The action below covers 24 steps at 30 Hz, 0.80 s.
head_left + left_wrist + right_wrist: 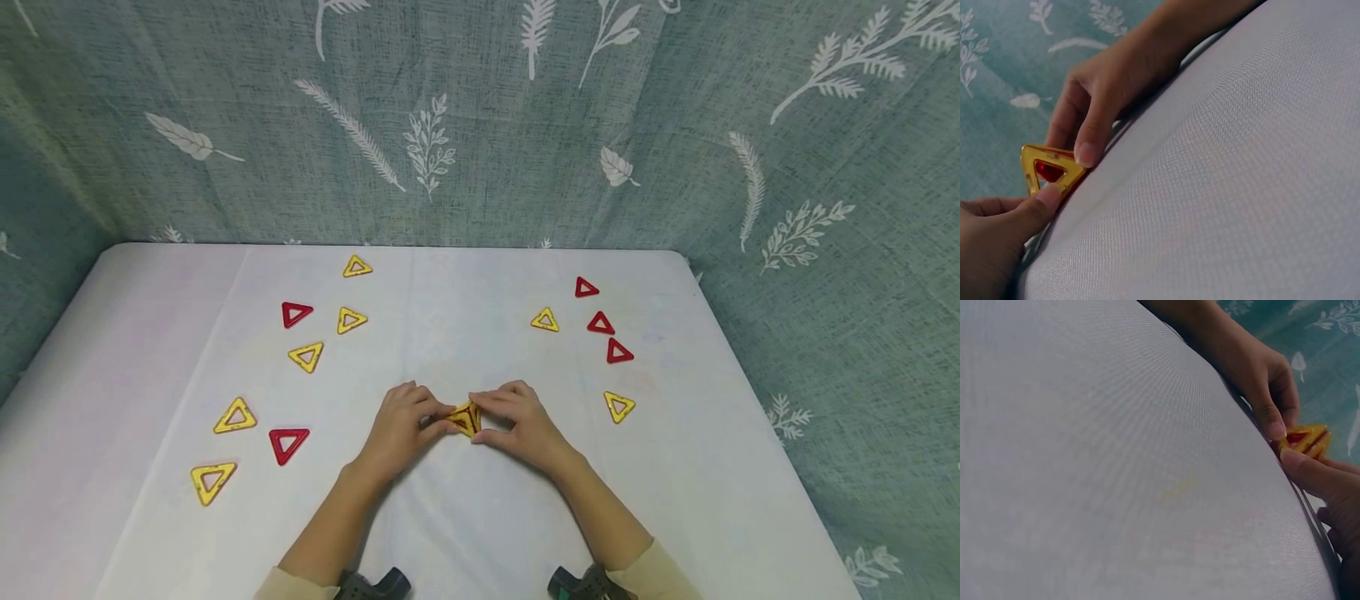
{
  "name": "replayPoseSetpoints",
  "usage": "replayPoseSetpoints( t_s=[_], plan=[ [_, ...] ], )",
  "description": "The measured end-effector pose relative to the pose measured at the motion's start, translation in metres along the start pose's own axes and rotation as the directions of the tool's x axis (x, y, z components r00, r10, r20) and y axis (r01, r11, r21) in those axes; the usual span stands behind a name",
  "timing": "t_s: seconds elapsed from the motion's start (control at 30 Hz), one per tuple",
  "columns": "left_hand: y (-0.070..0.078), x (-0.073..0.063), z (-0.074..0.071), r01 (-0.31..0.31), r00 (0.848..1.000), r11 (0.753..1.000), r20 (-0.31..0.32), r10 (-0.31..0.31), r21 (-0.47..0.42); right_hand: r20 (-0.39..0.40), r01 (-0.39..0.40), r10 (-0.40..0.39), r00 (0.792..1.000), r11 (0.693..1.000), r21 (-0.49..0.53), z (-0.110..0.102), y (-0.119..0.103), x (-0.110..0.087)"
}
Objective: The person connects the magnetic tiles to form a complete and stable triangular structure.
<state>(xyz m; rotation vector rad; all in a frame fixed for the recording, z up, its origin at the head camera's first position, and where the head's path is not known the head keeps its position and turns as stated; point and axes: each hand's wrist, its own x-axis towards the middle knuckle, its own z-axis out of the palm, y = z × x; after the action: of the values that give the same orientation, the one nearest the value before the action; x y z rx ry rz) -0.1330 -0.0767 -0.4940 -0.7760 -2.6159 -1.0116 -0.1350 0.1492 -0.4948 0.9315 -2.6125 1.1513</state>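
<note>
One cluster of joined triangles, yellow with red showing, held between your hands, midway between the left and right edges of the desk; the number of parts cannot be told, since your fingers cover some. Your left hand: thumb and fingers pinched on the cluster's left side. Your right hand: thumb and fingers pinched on its right side.

Seven loose triangles to your left, from the far edge toward you: yellow triangle, near that edge; red triangle; yellow triangle, right of the red; yellow triangle; yellow triangle; red triangle; yellow triangle, nearest the left edge.

Five loose triangles to your right, same order: red triangle, toward the far right corner; yellow triangle; red triangle; red triangle, just beside the previous; yellow triangle.

Two beige sleeves, on your forearms. One leaf-print curtain, green, beyond the far edge.
</note>
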Motion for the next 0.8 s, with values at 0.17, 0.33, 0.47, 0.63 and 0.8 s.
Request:
replayPoseSetpoints(
  t_s=[0.17, 0.33, 0.47, 0.63, 0.8],
  plan=[
    [0.000, -0.001, -0.002, 0.004, 1.000, 1.000, 0.014, -0.003, -0.015, 0.019, -0.037, 0.036, 0.999, 0.999, 0.021, -0.001, -0.001, 0.002],
    [-0.001, 0.000, -0.001, 0.032, 0.999, 0.999, 0.017, -0.031, -0.038, 0.056, -0.088, 0.084, 0.995, 0.994, 0.064, -0.004, -0.003, 0.002],
    [0.000, 0.001, -0.001, 0.062, 0.998, 0.997, 0.026, -0.061, -0.047, 0.116, -0.156, 0.145, 0.983, 0.984, 0.089, -0.008, -0.006, 0.004],
    [0.000, 0.001, -0.001, 0.042, 0.999, 0.998, 0.021, -0.041, -0.041, 0.153, -0.252, 0.234, 0.960, 0.961, 0.110, -0.010, -0.009, 0.005],
    [0.000, 0.000, 0.000, 0.023, 1.000, 0.999, 0.015, -0.023, -0.026, 0.119, -0.259, 0.248, 0.962, 0.961, 0.093, -0.007, -0.009, 0.003]
  ],
)
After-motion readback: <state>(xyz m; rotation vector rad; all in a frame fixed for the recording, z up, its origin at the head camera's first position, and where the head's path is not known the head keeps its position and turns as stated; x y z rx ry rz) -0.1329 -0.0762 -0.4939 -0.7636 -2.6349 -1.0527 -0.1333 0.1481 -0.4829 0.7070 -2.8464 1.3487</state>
